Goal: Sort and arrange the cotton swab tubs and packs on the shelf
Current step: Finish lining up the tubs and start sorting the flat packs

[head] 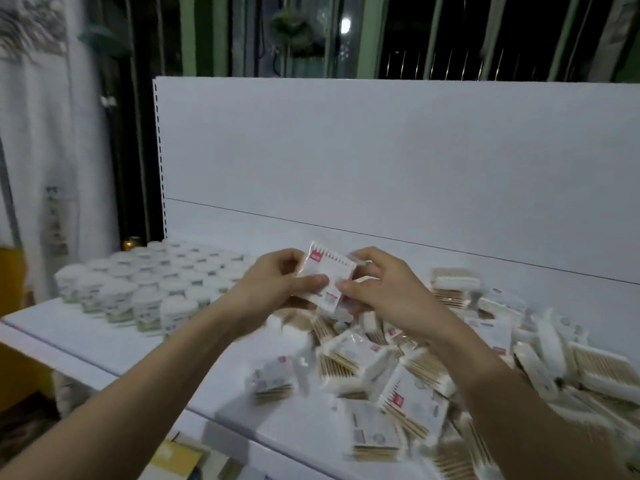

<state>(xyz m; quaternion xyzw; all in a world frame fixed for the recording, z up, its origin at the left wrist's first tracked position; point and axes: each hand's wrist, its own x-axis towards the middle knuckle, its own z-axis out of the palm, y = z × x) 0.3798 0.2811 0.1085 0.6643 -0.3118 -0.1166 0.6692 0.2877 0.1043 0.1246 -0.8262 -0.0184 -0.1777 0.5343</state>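
Loose packs (398,386) litter the shelf (114,344) at lower right as both hands, left hand (277,285) and right hand (384,289), pinch one pack (329,275) mid-frame, long axis tilted upward, tubs (145,282) ranked at left.

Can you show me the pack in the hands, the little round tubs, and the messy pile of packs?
held pack (330,271): head view, its white front face.
round tubs (152,282): head view, a lid mid-group.
pile of packs (415,393): head view, one pack's top.

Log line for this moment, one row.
left hand: grips flat clear-wrapped cotton swab pack | right hand: grips same pack | round white tubs: rowed left | loose packs: piled right
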